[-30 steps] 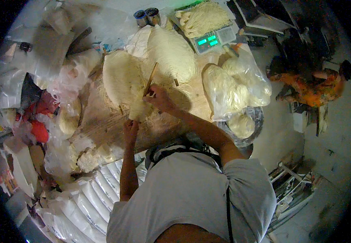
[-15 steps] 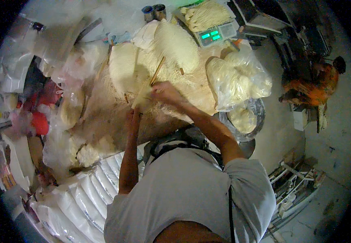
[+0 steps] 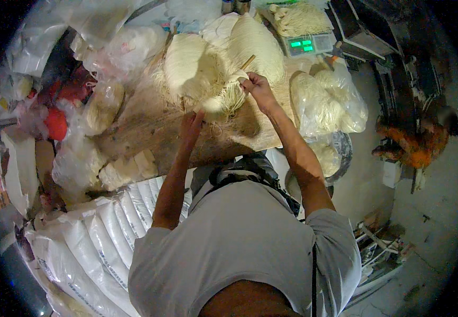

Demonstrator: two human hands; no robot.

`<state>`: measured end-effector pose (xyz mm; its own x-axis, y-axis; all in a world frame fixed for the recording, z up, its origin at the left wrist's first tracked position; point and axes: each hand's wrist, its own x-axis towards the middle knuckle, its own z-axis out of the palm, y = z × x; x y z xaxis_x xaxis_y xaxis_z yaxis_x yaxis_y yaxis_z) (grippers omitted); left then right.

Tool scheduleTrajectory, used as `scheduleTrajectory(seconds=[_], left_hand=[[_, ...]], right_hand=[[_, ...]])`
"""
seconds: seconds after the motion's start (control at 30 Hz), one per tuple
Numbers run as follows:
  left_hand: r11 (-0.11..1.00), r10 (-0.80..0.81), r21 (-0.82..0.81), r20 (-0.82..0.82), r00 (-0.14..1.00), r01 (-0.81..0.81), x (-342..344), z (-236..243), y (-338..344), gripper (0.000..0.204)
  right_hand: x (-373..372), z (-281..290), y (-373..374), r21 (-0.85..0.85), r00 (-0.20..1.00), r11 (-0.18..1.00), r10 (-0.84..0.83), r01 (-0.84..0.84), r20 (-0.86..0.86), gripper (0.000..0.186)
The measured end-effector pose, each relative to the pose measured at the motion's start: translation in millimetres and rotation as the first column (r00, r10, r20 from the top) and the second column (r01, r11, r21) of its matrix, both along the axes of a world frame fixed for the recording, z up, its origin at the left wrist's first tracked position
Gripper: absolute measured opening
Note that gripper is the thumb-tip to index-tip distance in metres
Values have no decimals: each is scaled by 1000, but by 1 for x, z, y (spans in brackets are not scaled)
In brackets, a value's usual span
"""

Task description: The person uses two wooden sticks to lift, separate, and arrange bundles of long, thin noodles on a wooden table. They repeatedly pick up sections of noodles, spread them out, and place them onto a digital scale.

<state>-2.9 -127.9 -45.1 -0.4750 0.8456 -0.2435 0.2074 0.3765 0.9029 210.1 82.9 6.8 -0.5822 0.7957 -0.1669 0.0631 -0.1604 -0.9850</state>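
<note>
A hank of pale fresh noodles (image 3: 228,100) hangs in a bundle between my hands, above the front part of the wooden table. A thin wooden stick (image 3: 248,62) pokes out past its upper right end. My right hand (image 3: 260,91) is closed there, pinching the noodles beside the stick. At the lower left end my left hand (image 3: 191,126) is closed, its fingertips meeting the bundle; the exact grip is blurred. Just beyond lie a left heap of noodles (image 3: 184,58) and a larger right heap (image 3: 258,47).
A digital scale (image 3: 305,45) carries noodles at the back right. Bagged noodles (image 3: 318,100) rest on the table's right side, above a metal basin (image 3: 342,153). Plastic bags and a red object (image 3: 56,123) crowd the left. White sacks (image 3: 97,238) lie below; a person in orange (image 3: 419,140) is far right.
The view has shifted, so the table sits further right. My right hand has moved up and away from my left, and the noodles now hang bunched between them.
</note>
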Motion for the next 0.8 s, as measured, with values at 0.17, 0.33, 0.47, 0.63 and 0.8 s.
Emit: scheduleTrajectory(seconds=[0.17,0.33,0.47,0.63,0.8], left_hand=[[999,-32,19,-5,999,33,-6,8,-1,56],[999,40,28,100,994,-43,-12,-16,1,55],[999,17,-53,60,998,-14,-5,18,7,54],[997,73,-7,152,986,-73,-4,6,13,51],[996,44,77,26,999,-46,4,44,27,55]], right_hand=[[-13,13,-15,5,999,1000,-7,7,-46,24],[-9,-34,1,100,991,995,3,-16,131,31],[-7,7,1,540,944,826,-27,-164,328,18],[-8,23,13,349,982,926,89,-142,166,15],[-5,43,18,-169,991,979,106,-118,-79,16]])
